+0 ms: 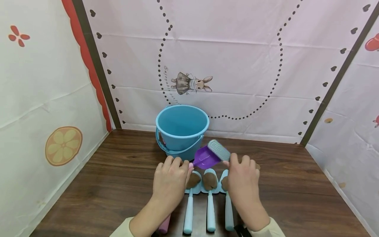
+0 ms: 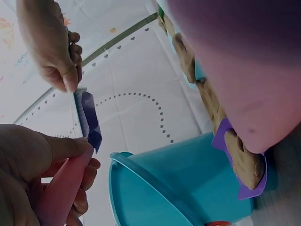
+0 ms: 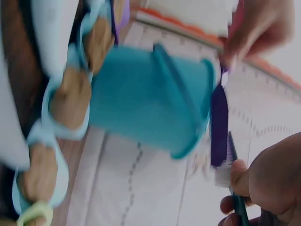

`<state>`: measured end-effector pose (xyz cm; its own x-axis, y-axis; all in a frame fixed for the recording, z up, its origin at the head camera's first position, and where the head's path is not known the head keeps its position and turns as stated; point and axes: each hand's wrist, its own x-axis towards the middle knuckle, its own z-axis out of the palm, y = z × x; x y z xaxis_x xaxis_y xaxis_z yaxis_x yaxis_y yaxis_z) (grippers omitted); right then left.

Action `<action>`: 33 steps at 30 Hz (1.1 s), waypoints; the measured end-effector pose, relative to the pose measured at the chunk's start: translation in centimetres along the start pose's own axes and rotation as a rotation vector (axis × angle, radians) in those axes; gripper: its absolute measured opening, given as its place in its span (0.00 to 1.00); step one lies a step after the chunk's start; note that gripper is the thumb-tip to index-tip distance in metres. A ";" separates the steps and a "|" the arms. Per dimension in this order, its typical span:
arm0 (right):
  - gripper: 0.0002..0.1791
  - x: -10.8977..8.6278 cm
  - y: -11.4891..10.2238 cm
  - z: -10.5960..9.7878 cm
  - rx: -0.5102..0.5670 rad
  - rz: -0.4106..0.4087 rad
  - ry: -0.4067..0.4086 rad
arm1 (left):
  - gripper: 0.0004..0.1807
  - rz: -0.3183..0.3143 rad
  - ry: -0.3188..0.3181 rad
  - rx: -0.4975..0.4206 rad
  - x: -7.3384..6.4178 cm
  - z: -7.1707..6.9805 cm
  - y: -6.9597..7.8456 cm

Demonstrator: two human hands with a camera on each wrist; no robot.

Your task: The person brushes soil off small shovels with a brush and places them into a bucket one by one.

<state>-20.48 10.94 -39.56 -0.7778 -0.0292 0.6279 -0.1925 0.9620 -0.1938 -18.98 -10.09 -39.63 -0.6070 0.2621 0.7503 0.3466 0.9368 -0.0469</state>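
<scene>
My left hand grips the pink handle of a small purple shovel, raised in front of the bucket. My right hand holds a small brush by its dark teal handle. The pale, textured brush head lies at the shovel's blade; whether it touches cannot be told. No brown matter shows on the raised blade. Below the hands lie light blue shovels, brown sand-like lumps on their blades. My right hand partly covers one of them.
A light blue bucket, its handle hanging down in front, stands behind the shovels. Another purple shovel bears a brown lump, and a green shovel edge shows. Printed cloth walls enclose the brown wooden table.
</scene>
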 end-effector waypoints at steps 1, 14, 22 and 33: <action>0.17 0.2 0.4 -0.1 -0.003 0.021 -0.003 | 0.13 -0.002 -0.006 -0.001 0.0 0.0 0.0; 0.20 -1.6 -2.7 -0.2 -0.058 -0.165 -0.008 | 0.12 0.010 0.019 0.024 0.1 0.0 0.0; 0.17 -0.1 0.0 -0.1 0.003 -0.002 0.010 | 0.12 0.020 0.032 0.018 0.1 -0.1 -0.1; 0.18 1.1 2.3 -0.9 0.023 0.110 -0.060 | 0.11 0.011 0.024 -0.004 0.1 0.0 -0.4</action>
<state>-21.22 13.42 -38.65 -0.8294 0.0593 0.5556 -0.1174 0.9537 -0.2771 -19.18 -10.47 -39.54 -0.5854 0.2668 0.7656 0.3563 0.9329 -0.0526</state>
